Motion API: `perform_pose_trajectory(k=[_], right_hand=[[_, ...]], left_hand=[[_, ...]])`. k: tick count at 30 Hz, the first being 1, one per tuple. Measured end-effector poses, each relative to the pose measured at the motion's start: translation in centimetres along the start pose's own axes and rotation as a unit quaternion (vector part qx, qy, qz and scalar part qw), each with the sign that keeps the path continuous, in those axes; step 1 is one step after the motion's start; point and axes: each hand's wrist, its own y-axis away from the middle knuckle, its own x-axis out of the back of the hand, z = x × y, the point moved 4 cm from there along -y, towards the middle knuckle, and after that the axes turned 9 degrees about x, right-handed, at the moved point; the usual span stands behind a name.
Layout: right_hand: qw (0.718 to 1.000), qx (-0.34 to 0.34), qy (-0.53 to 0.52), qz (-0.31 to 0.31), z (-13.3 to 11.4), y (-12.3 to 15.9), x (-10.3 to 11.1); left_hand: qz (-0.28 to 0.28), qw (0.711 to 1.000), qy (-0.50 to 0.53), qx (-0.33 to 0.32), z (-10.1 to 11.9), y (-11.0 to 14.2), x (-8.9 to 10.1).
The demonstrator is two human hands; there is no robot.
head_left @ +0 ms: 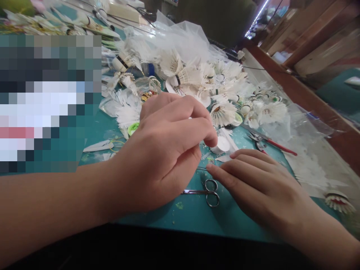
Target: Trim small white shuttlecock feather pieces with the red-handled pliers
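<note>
Across the teal table (194, 215), we see two hands. The left hand (160, 157) is curled, its fingertips (212, 139) bunched against one white roll (222, 144); whether they pinch anything cannot be told. The right hand (255, 183) lies spread and nearly flat, its fingers close together, with the fingertips (210, 169) just beside one pair of scissors (209, 193). Farther off lie one pair of red-handled pliers (270, 142) and a heap of shuttlecocks (222, 114), too overlapped to count, with one lone shuttlecock (337, 201) well apart at right.
</note>
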Motion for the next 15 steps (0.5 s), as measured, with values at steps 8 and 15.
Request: perform_pose_trajectory(k=[8,15], right_hand=[[1.000,-0.015,0.007,0.015,-0.1,1.0,1.0],[0.994,-0.087,0.014,0.062,-1.1,3.0,2.0]], left_hand=[[-0.004,0.999,-0.006,-0.033,0.0,0.2,0.1],[-0.013,0.999,-0.030,-0.039,0.3,0.9,-0.1]])
